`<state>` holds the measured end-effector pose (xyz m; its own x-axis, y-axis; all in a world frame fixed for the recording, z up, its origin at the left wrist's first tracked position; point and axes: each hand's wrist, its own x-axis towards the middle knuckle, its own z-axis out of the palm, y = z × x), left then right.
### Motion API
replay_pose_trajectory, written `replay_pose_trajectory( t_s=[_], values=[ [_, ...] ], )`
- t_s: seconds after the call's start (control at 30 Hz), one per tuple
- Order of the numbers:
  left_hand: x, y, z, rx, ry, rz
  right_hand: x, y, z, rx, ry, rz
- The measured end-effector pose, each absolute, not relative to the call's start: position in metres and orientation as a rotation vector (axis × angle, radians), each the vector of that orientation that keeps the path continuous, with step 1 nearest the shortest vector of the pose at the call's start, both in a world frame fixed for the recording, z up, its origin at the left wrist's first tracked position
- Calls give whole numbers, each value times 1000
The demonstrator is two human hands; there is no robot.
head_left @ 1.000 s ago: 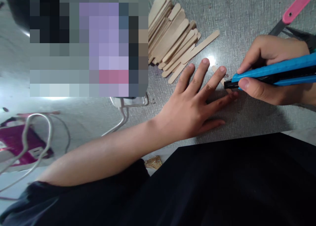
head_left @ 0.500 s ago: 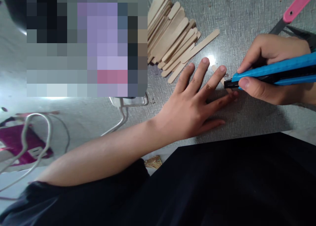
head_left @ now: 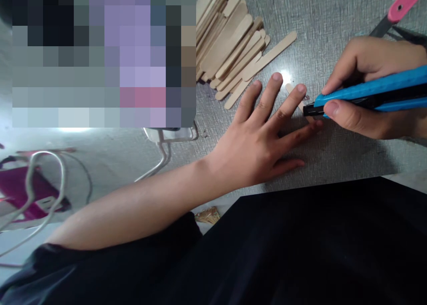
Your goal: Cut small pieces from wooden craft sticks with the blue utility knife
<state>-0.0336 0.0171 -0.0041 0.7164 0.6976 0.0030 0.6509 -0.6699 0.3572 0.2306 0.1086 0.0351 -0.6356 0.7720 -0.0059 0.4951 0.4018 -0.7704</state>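
Right fingers (head_left: 345,65) clasp a long blue plastic cutter (head_left: 373,86), left fingers (head_left: 288,104) splayed across a flat wooden stick (head_left: 290,90).

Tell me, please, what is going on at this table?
A person's right hand grips a blue-and-black cutter, its black tip at a small wooden stick. The left hand lies spread palm-down, its index and middle fingertips at that stick. Beyond it lies a pile of wooden sticks. No cut is visible yet.

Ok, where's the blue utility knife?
Head view, right side: the knife is in the right hand, its black tip at the pale wooden stick under the left hand.
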Motion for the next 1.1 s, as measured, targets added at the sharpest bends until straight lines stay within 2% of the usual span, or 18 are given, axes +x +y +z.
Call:
replay_pose_trajectory(
  t_s=[0.47, 0.9, 1.1],
  values=[
    [-33, 18, -3, 2595, 1052, 144, 231, 113, 36, -1104, -2351, 1092],
    [-34, 18, -3, 2582, 1030, 225, 236, 132, 28, -971, -2449, 1252],
    [-35, 18, 1, 2561, 1052, 105, 234, 130, 30, -954, -2431, 1231]
  ],
)
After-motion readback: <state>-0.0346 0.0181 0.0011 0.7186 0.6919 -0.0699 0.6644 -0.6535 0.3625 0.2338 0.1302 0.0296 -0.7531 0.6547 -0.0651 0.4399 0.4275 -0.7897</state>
